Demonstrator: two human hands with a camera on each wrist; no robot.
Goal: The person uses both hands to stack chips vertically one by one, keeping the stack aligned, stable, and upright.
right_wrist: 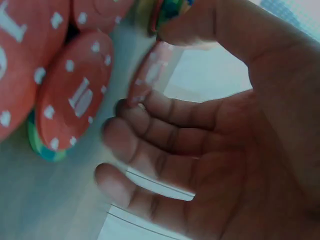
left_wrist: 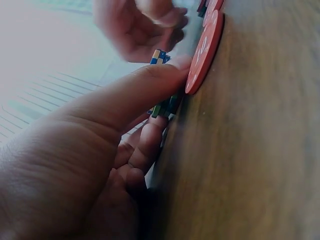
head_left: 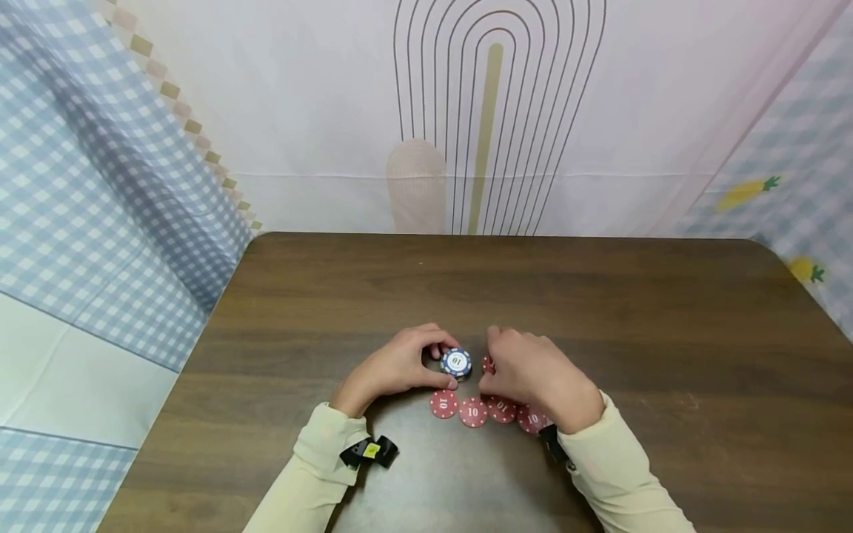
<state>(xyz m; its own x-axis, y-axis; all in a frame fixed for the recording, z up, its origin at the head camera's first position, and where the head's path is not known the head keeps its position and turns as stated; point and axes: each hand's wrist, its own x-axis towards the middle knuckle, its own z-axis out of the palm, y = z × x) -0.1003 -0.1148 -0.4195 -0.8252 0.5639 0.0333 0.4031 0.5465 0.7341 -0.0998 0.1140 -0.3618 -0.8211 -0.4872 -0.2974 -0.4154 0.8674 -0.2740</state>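
Thumb and fingers of my left hand curve round a short stack of poker chips, topped by a blue and white one marked 10. Green, blue and yellow edges of that stack show behind the thumb in the left wrist view. Just right of the stack, my right hand pinches a single red poker chip between thumb and fingers. The hand partly covers this chip in the head view. Below both hands runs a curved row of red chips marked 10; the right wrist overlaps the row's right end.
Under one red chip of the row, a green and yellow chip edge peeks out. The brown wooden table reaches back to a patterned cloth. A checked curtain hangs along the left side.
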